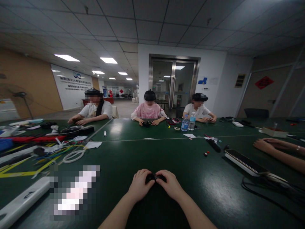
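Note:
My left hand [141,183] and my right hand [169,183] meet above the near middle of the green table [114,197]. The fingers of both are curled around a small black object [155,176], thumbs pressed to its near side. Most of it is hidden by my fingers, so its kind cannot be made out, nor whether it is one piece or two.
To the left lie a white power strip [26,197], a blurred-out bright patch, a coiled white cable [73,156] and tangled wires. On the right are a phone on a white box [246,162], black cables [264,197] and a co-worker's hands [267,146]. Several people and water bottles [185,123] are opposite.

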Demonstrator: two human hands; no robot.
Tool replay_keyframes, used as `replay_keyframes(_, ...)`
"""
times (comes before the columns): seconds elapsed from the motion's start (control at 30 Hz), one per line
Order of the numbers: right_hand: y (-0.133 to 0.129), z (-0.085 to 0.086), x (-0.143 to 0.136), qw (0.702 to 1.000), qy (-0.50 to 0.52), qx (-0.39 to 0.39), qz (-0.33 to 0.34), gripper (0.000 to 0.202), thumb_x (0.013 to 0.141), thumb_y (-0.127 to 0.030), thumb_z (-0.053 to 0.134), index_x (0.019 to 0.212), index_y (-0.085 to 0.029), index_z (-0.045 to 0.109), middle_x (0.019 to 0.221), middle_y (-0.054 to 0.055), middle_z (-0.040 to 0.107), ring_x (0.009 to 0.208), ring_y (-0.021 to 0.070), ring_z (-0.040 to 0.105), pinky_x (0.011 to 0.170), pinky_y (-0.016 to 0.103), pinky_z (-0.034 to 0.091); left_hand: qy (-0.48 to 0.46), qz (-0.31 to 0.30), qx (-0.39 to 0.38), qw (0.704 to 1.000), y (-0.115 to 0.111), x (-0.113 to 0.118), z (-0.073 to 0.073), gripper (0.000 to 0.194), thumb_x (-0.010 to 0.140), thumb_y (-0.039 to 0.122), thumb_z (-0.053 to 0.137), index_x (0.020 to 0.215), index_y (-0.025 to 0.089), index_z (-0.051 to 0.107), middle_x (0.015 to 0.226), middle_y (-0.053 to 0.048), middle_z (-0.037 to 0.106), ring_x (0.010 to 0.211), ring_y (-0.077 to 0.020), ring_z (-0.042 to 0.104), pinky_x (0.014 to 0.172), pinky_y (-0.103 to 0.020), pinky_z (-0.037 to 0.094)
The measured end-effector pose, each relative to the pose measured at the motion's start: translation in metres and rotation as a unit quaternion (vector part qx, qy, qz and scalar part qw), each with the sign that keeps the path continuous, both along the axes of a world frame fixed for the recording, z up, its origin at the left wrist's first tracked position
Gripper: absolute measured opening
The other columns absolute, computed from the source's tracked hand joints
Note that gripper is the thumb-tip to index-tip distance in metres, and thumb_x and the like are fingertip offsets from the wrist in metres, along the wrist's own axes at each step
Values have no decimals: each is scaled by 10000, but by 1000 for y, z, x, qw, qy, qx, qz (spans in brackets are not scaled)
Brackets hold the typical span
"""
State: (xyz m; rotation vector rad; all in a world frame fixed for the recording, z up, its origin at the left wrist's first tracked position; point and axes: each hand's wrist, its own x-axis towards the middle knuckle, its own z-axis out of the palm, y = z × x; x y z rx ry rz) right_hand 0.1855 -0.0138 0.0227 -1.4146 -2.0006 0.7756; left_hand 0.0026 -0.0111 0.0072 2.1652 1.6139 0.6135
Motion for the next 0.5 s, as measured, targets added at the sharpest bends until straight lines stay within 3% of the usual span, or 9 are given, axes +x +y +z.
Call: replay_keyframes(0.5,4,-5,0,999,14,37,10,199,768,-286,547,948,-268,630,1011,-1,626,987,181,552,902,318,381,10,-10,7,1000,-1,1,4,363,780,419,466,1062,211,557,1161,-49,552,1129,-210,444,958,-328,320)
